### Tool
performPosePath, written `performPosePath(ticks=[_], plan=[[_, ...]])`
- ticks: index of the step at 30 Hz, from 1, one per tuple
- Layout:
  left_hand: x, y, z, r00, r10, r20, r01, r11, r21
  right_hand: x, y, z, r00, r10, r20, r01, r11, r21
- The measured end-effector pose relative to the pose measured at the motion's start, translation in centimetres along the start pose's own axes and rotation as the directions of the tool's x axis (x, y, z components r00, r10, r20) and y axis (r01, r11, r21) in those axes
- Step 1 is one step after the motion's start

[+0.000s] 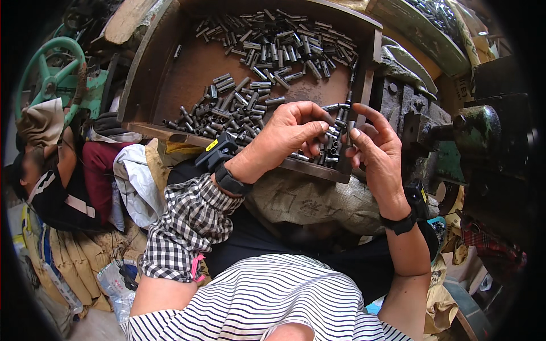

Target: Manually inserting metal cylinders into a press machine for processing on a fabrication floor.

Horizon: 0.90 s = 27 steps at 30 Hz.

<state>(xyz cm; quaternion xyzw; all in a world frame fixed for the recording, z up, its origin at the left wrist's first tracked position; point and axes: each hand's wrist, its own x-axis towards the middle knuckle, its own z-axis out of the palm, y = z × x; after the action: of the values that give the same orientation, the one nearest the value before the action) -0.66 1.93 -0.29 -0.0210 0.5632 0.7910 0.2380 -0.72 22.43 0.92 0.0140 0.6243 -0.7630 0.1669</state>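
A shallow wooden tray (227, 135) in front of me holds many short metal tubes, dark and shiny. My left hand (298, 129) hovers over its near edge, thumb and forefinger pinched together; whatever may be between them is too small to make out. Over the near right corner, my right hand (375, 145) grips a small metal tube (351, 126) between thumb and fingers. Beneath both hands lies a small group of tubes (331, 150) in that corner. One loose pile of tubes (227, 113) sits near left, and a larger spread (278, 48) covers the far side.
Dark, greasy machinery (478, 136) stands close on the right. A green handwheel (54, 79) is at the far left, with another person (62, 187) below it. A woven sack (318, 202) lies under the tray's near edge. Another wooden bin (421, 34) is at upper right.
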Motion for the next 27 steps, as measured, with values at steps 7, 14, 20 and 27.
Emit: performPosePath(ticks=[7, 14, 20, 27], plan=[[0.1, -0.3, 0.2, 1.000, 0.022, -0.012, -0.022, 1.000, 0.018, 0.1, 0.7, 0.4, 0.998, 0.050, -0.049, -0.041, 0.986, 0.164], [0.1, -0.4, 0.4, 0.997, 0.058, -0.048, -0.059, 0.998, -0.004, 0.2, 1.4, 0.0, 0.993, 0.118, -0.020, -0.111, 0.967, 0.228], [0.2, -0.6, 0.5, 0.997, 0.051, -0.059, -0.049, 0.998, 0.026, 0.2, 1.6, -0.2, 0.973, 0.223, 0.064, -0.230, 0.898, 0.374], [0.0, -0.8, 0.4, 0.998, 0.012, -0.064, -0.014, 0.999, -0.033, 0.0, 1.5, 0.0, 0.960, 0.272, 0.071, -0.278, 0.881, 0.382]])
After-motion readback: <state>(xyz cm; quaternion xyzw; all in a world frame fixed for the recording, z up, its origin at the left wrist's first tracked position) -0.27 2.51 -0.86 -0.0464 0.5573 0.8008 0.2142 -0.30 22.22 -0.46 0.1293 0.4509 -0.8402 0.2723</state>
